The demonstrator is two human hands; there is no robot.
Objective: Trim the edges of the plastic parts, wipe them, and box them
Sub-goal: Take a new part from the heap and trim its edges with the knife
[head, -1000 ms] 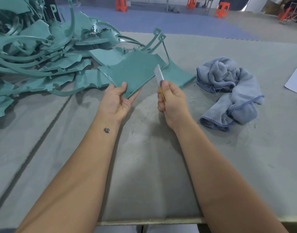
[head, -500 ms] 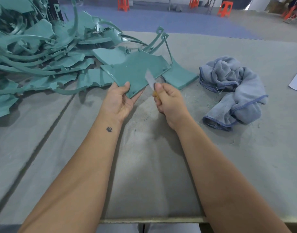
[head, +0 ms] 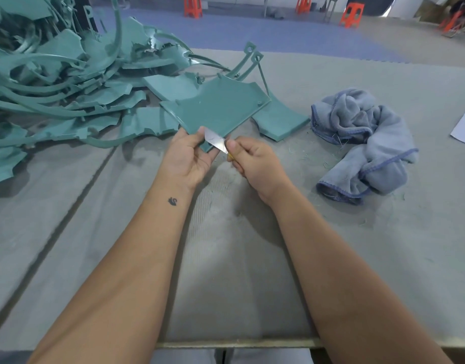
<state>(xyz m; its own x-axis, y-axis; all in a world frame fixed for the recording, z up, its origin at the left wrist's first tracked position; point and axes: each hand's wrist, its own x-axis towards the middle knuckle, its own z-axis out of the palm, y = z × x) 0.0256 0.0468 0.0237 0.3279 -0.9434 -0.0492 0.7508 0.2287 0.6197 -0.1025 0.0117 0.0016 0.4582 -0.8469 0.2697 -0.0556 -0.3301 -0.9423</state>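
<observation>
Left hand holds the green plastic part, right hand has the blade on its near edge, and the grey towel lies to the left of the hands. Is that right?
Not quite. The towel lies to the right of the hands, as the head view shows. The rest stands: the left hand holds the plastic part and the right hand has the blade on its near edge.

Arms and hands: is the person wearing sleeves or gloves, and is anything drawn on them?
No sleeves and no gloves show: both forearms are bare up to the picture's edge. The left hand and right hand wear no rings or watch that can be seen. The left forearm has a small dark swan-shaped tattoo near the wrist.
</observation>
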